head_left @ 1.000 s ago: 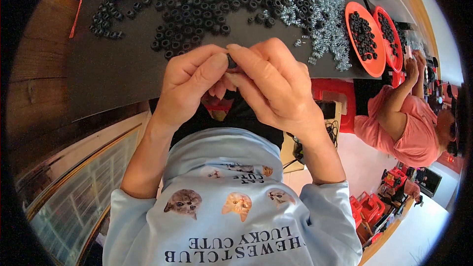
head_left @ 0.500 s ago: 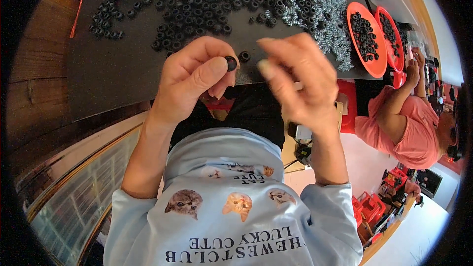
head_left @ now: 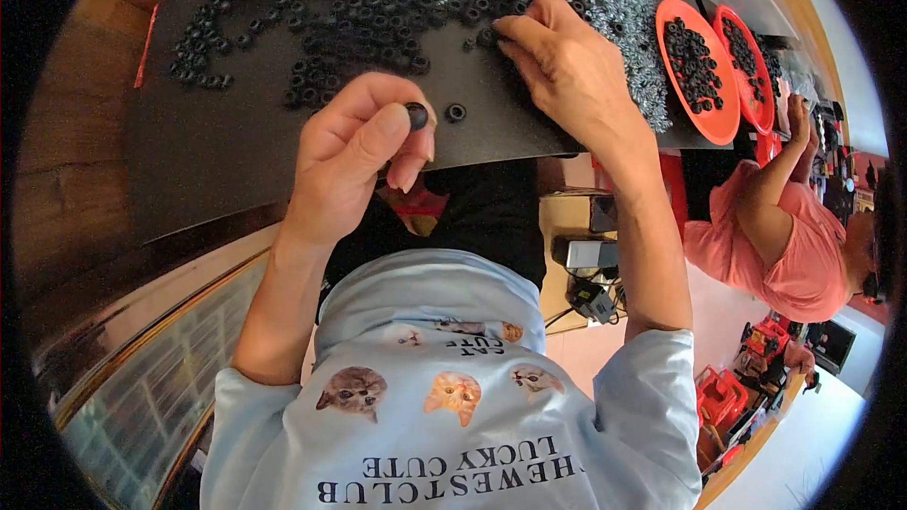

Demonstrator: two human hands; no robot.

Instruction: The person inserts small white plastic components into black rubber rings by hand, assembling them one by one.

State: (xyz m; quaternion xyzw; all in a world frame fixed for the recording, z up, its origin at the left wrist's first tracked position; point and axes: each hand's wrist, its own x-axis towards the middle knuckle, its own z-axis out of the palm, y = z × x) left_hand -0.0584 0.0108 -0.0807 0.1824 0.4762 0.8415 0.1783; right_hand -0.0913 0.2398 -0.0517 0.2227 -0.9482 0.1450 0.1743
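My left hand [head_left: 354, 146] pinches a small round black piece [head_left: 416, 116] between thumb and forefinger, above the near edge of the dark table. Just to its right, one black ring-shaped piece [head_left: 455, 112] lies alone on the table. My right hand [head_left: 572, 61] has reached forward to the edge of the heap, with fingers bent together and fingertips at a black ring [head_left: 486, 38]. Whether anything is between those fingertips is hidden. The heap of black rings [head_left: 368, 24] spreads across the far side of the table.
Beside the rings, at the far right, lies a heap of shiny silvery coiled pieces [head_left: 628, 47]. Two red trays [head_left: 723, 123] with black pieces stand at the table's right end. Another person in pink [head_left: 784, 246] sits beyond them. Below the table is a box with a cabled device [head_left: 590, 253].
My right hand has moved forward from near my left hand to the edge of the heap. My left hand has shifted slightly left, still pinching the black piece.
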